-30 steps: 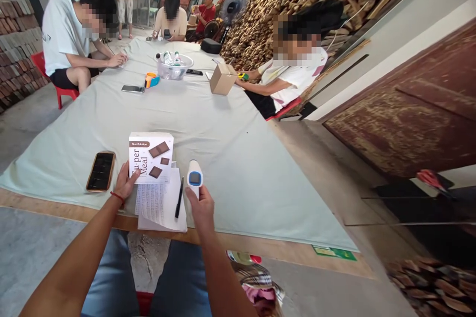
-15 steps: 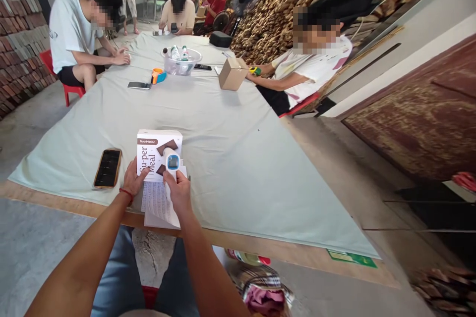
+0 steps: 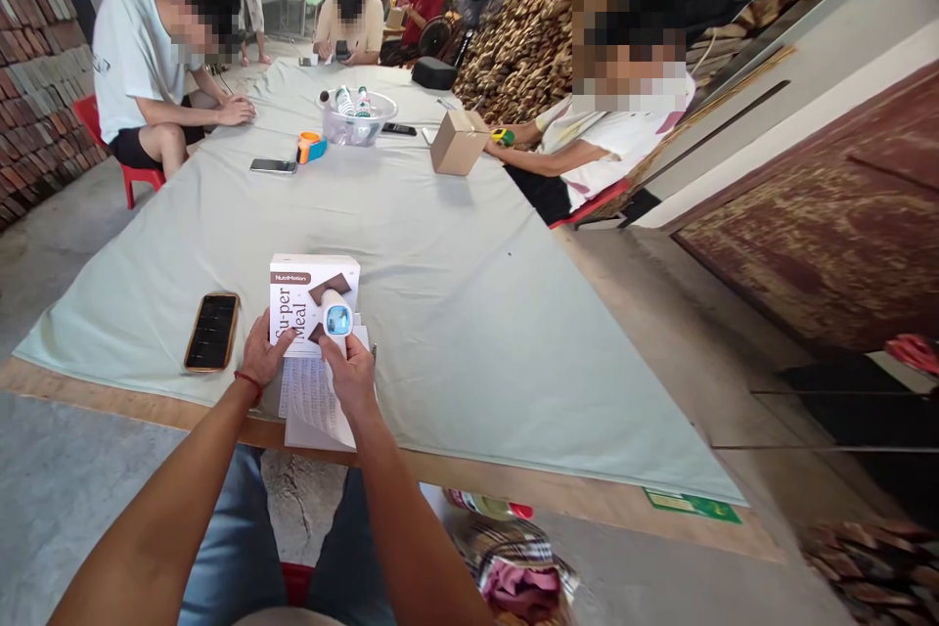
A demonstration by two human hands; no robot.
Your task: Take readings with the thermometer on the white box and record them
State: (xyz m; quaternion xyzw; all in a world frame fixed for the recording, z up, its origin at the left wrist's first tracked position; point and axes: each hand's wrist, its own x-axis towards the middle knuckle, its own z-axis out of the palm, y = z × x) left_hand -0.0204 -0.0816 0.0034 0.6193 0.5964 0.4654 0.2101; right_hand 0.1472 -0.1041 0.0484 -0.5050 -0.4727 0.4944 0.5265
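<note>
My left hand (image 3: 262,350) is closed on the left edge of a white box (image 3: 284,298) printed "NutriMotion Su-per Meal", its thumb on the front face. In my right hand (image 3: 352,377) is a white handheld infrared thermometer (image 3: 338,316), its small screen lit pale blue towards me. The thermometer is held over the right part of the box; whether they touch I cannot tell. Beneath the box and my right hand lie printed sheets of paper (image 3: 312,401), reaching the table's near edge. A phone in an orange-edged case (image 3: 212,333) lies left of my left hand.
On the cloth-covered table (image 3: 469,333) stand a clear basin (image 3: 359,127) with bottles, a cardboard box (image 3: 459,145), an orange-blue tape roll (image 3: 312,148) and another phone (image 3: 274,166). Several people sit around it; one at the right holds a tape measure (image 3: 502,137).
The thermometer's screen has turned from grey to bright pale blue, and the device has tilted slightly. My left hand and the white box stay where they were.
</note>
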